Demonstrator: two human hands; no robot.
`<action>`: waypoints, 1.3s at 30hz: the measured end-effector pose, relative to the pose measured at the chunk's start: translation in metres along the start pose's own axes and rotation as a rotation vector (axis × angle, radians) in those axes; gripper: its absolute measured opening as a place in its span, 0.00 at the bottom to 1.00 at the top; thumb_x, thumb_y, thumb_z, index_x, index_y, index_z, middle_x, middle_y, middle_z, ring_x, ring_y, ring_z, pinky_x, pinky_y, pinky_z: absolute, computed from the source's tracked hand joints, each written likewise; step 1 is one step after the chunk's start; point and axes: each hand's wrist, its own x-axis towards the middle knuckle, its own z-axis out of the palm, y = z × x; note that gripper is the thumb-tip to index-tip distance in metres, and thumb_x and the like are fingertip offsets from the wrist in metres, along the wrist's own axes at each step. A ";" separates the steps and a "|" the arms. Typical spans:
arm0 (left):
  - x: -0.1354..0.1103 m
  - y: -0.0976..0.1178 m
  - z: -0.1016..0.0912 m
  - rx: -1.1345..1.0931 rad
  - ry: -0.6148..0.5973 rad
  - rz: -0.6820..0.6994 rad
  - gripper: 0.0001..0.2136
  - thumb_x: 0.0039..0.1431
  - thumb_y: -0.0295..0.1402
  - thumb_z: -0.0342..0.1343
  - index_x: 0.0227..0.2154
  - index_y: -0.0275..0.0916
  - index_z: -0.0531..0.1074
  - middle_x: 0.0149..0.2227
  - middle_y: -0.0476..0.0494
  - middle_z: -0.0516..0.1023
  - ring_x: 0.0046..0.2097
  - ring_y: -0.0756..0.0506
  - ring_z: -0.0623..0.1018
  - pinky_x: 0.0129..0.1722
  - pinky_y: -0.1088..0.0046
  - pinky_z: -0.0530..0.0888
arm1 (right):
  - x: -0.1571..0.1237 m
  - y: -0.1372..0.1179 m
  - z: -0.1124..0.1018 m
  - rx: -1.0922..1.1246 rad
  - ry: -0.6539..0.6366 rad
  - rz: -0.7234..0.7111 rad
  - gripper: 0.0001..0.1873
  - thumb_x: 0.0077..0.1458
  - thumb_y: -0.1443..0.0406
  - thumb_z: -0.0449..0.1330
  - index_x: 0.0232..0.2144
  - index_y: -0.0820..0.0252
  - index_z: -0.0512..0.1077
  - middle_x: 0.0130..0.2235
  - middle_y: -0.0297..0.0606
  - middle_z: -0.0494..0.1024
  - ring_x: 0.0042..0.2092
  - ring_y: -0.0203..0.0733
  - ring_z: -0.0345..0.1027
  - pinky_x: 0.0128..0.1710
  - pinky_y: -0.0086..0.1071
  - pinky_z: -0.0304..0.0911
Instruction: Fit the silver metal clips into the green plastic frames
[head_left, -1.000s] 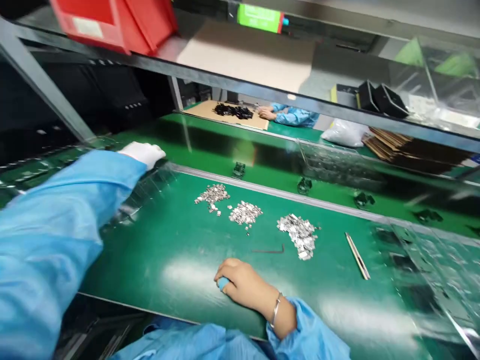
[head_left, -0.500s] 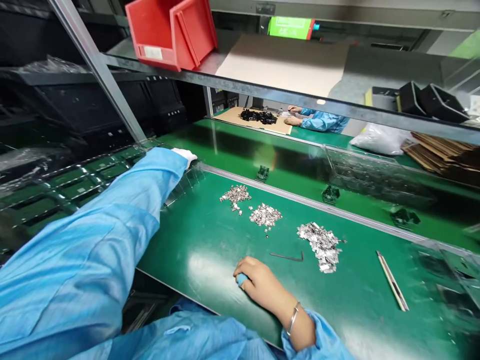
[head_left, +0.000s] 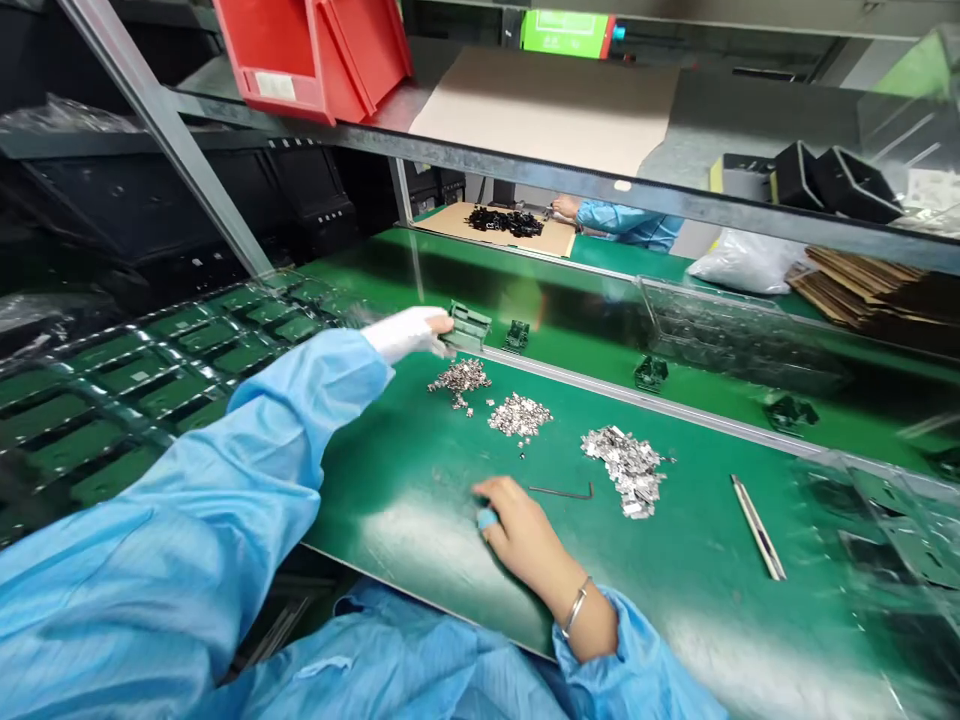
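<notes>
My left hand [head_left: 414, 332], in a white glove with a bare fingertip, is closed on a small flat green-grey part [head_left: 469, 326] at its edge, above the back left of the green work table. Just below it lies a heap of tiny metal pieces [head_left: 460, 376]. My right hand [head_left: 525, 535], bare with a blue finger cover, hovers over or rests on the table. Its index finger is stretched out, with nothing visible in it. Beside its fingertips lies an L-shaped hex key [head_left: 561, 492]. A second heap of small metal pieces [head_left: 519, 415] and a heap of flat metal strips [head_left: 628, 470] lie beyond.
A clear compartment tray [head_left: 161, 385] spans the left side; more clear trays [head_left: 892, 540] stand at right. A utility knife [head_left: 757, 527] lies right. Small dark parts [head_left: 651, 372] line the back strip. Overhead, a shelf carries a red bin [head_left: 307, 60]. A co-worker's blue sleeve [head_left: 630, 222] shows behind.
My left hand has moved right from the tray side, and the green-grey part now shows in it. The index finger of my right hand has stretched out. The view has shifted slightly.
</notes>
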 end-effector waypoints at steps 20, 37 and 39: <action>-0.060 -0.027 0.125 0.177 -0.063 -0.011 0.18 0.62 0.43 0.41 0.34 0.38 0.72 0.30 0.42 0.77 0.31 0.45 0.76 0.31 0.71 0.72 | -0.002 -0.003 -0.017 -0.130 0.169 0.134 0.28 0.51 0.62 0.59 0.54 0.63 0.63 0.50 0.49 0.69 0.52 0.53 0.63 0.52 0.49 0.62; -0.013 -0.094 0.069 0.521 0.084 -0.164 0.15 0.55 0.26 0.49 0.44 0.37 0.75 0.42 0.41 0.76 0.42 0.44 0.76 0.41 0.73 0.71 | -0.004 0.013 -0.024 0.003 0.230 0.140 0.20 0.58 0.65 0.53 0.53 0.58 0.63 0.50 0.47 0.69 0.44 0.44 0.70 0.46 0.43 0.68; -0.015 -0.097 0.070 0.497 0.087 -0.153 0.15 0.55 0.25 0.48 0.43 0.37 0.75 0.42 0.42 0.77 0.43 0.45 0.76 0.42 0.75 0.71 | -0.004 0.012 -0.024 -0.004 0.231 0.143 0.20 0.58 0.65 0.53 0.53 0.58 0.63 0.49 0.47 0.69 0.44 0.44 0.70 0.46 0.42 0.69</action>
